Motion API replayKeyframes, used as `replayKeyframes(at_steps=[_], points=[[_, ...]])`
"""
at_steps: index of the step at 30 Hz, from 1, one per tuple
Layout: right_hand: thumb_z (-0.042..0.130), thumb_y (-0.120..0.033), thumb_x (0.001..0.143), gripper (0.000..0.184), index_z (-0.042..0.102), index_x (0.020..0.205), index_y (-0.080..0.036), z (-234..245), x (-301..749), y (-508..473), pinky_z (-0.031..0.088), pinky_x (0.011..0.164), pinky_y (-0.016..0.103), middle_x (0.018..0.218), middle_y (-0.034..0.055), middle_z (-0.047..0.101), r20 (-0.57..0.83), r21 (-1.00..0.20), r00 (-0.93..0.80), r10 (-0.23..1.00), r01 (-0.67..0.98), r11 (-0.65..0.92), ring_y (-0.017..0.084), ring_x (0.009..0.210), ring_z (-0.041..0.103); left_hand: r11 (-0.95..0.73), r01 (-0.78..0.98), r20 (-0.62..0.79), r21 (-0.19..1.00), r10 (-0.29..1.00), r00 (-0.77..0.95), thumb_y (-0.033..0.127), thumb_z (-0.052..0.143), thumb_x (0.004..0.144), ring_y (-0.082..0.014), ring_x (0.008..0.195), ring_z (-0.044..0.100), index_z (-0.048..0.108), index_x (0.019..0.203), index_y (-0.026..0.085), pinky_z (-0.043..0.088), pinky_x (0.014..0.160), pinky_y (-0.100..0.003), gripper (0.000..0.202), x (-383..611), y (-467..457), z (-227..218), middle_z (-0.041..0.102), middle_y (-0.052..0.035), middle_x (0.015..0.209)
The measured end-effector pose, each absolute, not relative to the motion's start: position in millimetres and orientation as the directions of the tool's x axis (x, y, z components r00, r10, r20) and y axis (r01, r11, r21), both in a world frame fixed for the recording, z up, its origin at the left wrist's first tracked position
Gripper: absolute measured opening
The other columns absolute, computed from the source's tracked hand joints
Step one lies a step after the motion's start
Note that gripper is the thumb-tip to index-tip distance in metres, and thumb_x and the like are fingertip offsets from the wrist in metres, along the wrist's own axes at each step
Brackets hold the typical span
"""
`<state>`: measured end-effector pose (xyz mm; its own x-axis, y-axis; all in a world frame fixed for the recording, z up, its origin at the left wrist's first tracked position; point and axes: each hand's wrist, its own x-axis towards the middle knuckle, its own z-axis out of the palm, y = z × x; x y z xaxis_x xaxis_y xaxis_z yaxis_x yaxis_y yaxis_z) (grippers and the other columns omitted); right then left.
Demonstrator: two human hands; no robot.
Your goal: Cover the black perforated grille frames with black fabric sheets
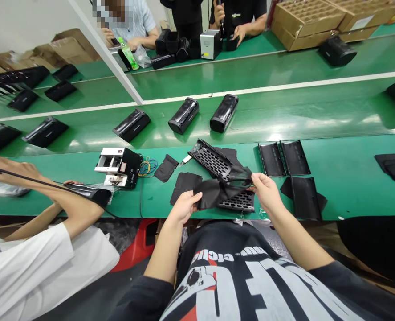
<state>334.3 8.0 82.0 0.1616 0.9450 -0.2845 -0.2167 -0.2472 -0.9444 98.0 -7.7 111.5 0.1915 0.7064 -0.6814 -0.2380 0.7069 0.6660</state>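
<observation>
Between my two hands a thin black sheet is stretched, twisted near its middle. My left hand pinches its left end between thumb and fingers. The other end is gripped by my right hand. Below and behind the sheet lie black perforated grille panels, partly covered by it. More flat black sheets lie beside my left hand. To the right of my right hand rest several black curved covers, one of them on top of a black sheet.
Left of the panels stand a black-and-white machine with coiled wires and a small black pouch-like piece. Black speaker-like units line the green conveyor. A co-worker's arm reaches in at left; other people work across.
</observation>
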Motion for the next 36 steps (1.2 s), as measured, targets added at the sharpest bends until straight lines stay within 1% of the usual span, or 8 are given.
replayKeyframes(at_steps=[8, 15, 20, 23, 26, 30, 33, 36], points=[[0.065, -0.037, 0.063, 0.026, 0.048, 0.062, -0.016, 30.7, 379.9, 21.4, 0.048, 0.055, 0.022, 0.058, -0.0032, 0.057, -0.482, -0.806, 0.423, 0.767, -0.558, -0.198, 0.008, 0.055, 0.056, 0.749, -0.271, -0.792, 0.604, 0.602, -0.101, 0.011, 0.052, 0.072, -0.0095, 0.056, 0.058, 0.055, 0.075, 0.011, 0.051, 0.057, -0.024, 0.004, 63.1, 11.6, 39.1, 0.062, -0.004, 0.069], [0.059, -0.03, 0.071, 0.016, 0.055, 0.071, -0.014, 39.7, 393.3, 22.5, 0.05, 0.056, 0.021, 0.063, 0.0, 0.063, -0.475, -0.756, 0.427, 0.77, -0.646, -0.108, 0.01, 0.059, 0.06, 0.795, -0.046, -0.76, 0.605, 0.56, -0.33, 0.011, 0.048, 0.071, -0.0178, 0.074, 0.06, 0.049, 0.083, 0.012, 0.049, 0.066, -0.034, 0.012, 56.1, 7.4, 13.5, 0.059, -0.0097, 0.08], [0.053, -0.026, 0.076, 0.012, 0.057, 0.075, -0.014, 50.3, 381.8, 16.9, 0.05, 0.053, 0.021, 0.066, 0.0028, 0.065, -0.562, -0.688, 0.328, 0.76, -0.695, -0.209, 0.012, 0.06, 0.062, 0.652, 0.367, -0.452, 0.664, 0.74, -0.498, 0.015, 0.059, 0.061, -0.0297, 0.117, 0.032, 0.043, 0.11, 0.014, 0.032, 0.091, -0.042, 0.052, 67.0, 7.0, 36.1, 0.04, -0.0171, 0.117], [0.05, -0.025, 0.077, 0.013, 0.058, 0.077, -0.015, 55.8, 367.1, 13.7, 0.05, 0.053, 0.019, 0.071, 0.0029, 0.066, -0.601, -0.635, 0.27, 0.752, -0.732, -0.245, 0.011, 0.063, 0.062, 0.384, 0.561, -0.273, 0.733, 0.922, -0.275, 0.027, 0.057, 0.066, -0.0273, 0.116, 0.033, 0.042, 0.115, 0.017, 0.031, 0.092, -0.041, 0.052, 94.6, 4.6, 50.7, 0.039, -0.0148, 0.119], [0.047, -0.025, 0.079, 0.016, 0.06, 0.076, -0.017, 60.5, 351.0, 11.1, 0.05, 0.052, 0.018, 0.072, 0.0016, 0.067, -0.65, -0.563, 0.175, 0.739, -0.764, -0.315, 0.01, 0.064, 0.062, 0.385, 0.258, -0.398, 0.886, 0.917, -0.005, 0.031, 0.061, 0.064, -0.0227, 0.106, 0.045, 0.044, 0.113, 0.019, 0.038, 0.085, -0.035, 0.054, 132.6, -1.5, 58.0, 0.046, -0.0133, 0.114], [0.043, -0.027, 0.08, 0.021, 0.061, 0.075, -0.019, 64.2, 333.5, 6.1, 0.051, 0.064, 0.021, 0.077, 0.001, 0.067, -0.658, -0.522, 0.079, 0.749, -0.765, -0.378, 0.011, 0.073, 0.062, 0.581, -0.191, -0.552, 0.791, 0.813, 0.187, 0.028, 0.07, 0.055, -0.0188, 0.091, 0.055, 0.052, 0.101, 0.015, 0.043, 0.076, -0.03, 0.052, 171.8, -10.4, 62.3, 0.057, -0.0122, 0.101], [0.043, -0.027, 0.079, 0.02, 0.061, 0.078, -0.02, 64.0, 327.1, 0.6, 0.049, 0.072, 0.021, 0.081, 0.0005, 0.066, -0.612, -0.507, 0.048, 0.789, -0.79, -0.345, 0.01, 0.08, 0.061, 0.632, -0.356, -0.599, 0.689, 0.772, 0.212, 0.03, 0.07, 0.054, -0.0146, 0.072, 0.058, 0.057, 0.083, 0.012, 0.045, 0.066, -0.028, 0.037, 180.2, -12.7, 66.7, 0.062, -0.006, 0.079], [0.043, -0.03, 0.078, 0.019, 0.06, 0.079, -0.02, 62.0, 328.0, -5.1, 0.047, 0.073, 0.022, 0.081, 0.0008, 0.066, -0.58, -0.478, 0.018, 0.814, -0.817, -0.322, 0.01, 0.078, 0.06, 0.6, -0.378, -0.606, 0.705, 0.787, 0.119, 0.028, 0.07, 0.052, -0.0101, 0.058, 0.055, 0.058, 0.074, 0.012, 0.045, 0.057, -0.023, 0.03, 175.9, -11.3, 71.1, 0.061, -0.0007, 0.064]])
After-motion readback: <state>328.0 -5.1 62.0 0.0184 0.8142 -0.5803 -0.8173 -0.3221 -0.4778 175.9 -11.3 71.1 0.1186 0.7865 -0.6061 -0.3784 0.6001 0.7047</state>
